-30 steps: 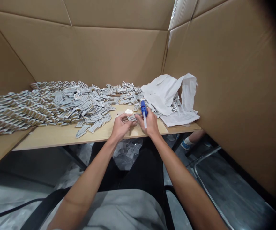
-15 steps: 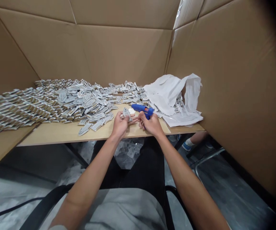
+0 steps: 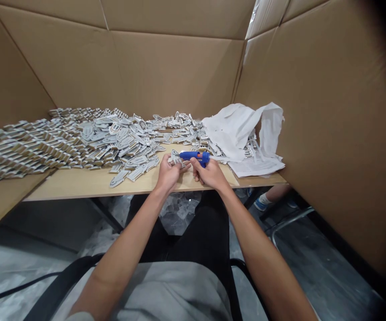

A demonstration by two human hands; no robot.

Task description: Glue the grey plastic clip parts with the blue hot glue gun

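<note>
In the head view's middle, the left hand [image 3: 168, 174] pinches a gray piece [image 3: 174, 157]; just right, the right hand [image 3: 211, 172] wraps a blue glue gun [image 3: 194, 155], nozzle at the piece. Farther right, white sheeting [image 3: 224, 131] partly covers more pieces [image 3: 248, 152], markings unreadably small.

The glue gun [image 3: 190, 155] looks smooth plastic, the walls [image 3: 179, 71] (creased) matt cardboard.

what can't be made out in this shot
All in the head view:
Handle of the blue glue gun: mostly hidden by the right hand.
Whether its tip touches the gray piece in the left hand: too small to tell.
What lies beneath the white sheet: mostly covered by it.
Left end of the stacked pieces: cut off by the picture's edge.
</note>
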